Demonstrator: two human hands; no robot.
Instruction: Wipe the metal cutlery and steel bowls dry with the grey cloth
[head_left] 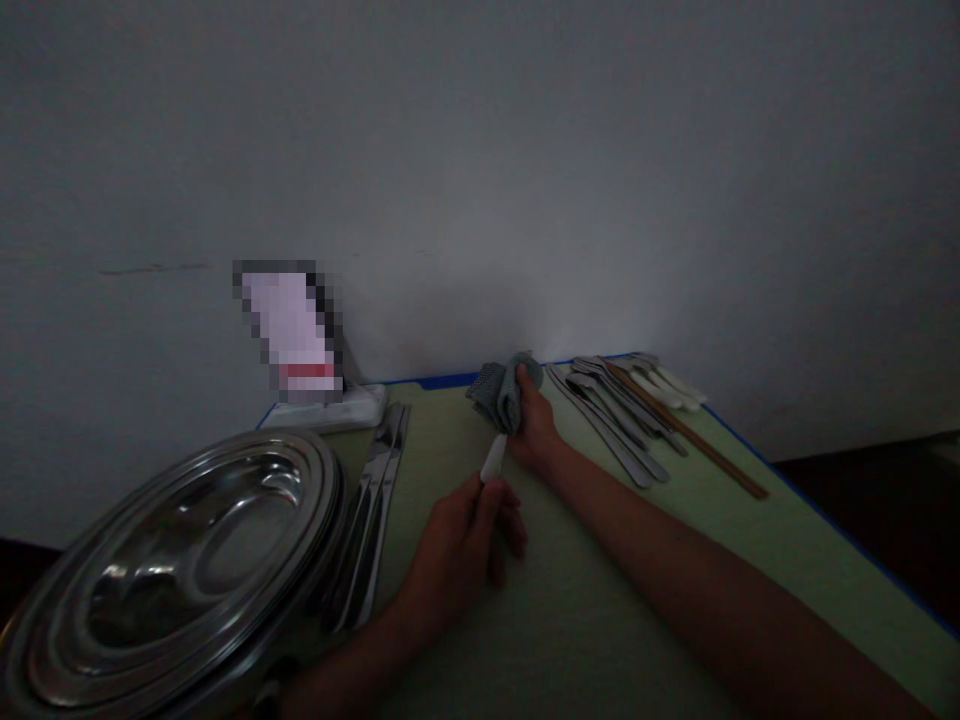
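Observation:
My left hand (461,535) pinches the pale end of a piece of cutlery (493,458) between thumb and fingers, its other fingers loosely curled. The far part of that piece goes behind or into the cloth, so its kind is hidden. My right hand (534,420) is closed round a bunched grey-green cloth (495,395) near the table's back edge. Just right of this hand lie several metal spoons and forks (615,410). Left of my left hand, several table knives (375,500) lie side by side.
Large oval metal trays (322,480) are stacked at the left. Behind them a blurred-out phone-like screen (289,330) leans on a white box (337,410). Brown chopsticks (690,430) and white-handled cutlery (667,388) lie at the right. The green tabletop (600,620) meets a grey wall (480,180).

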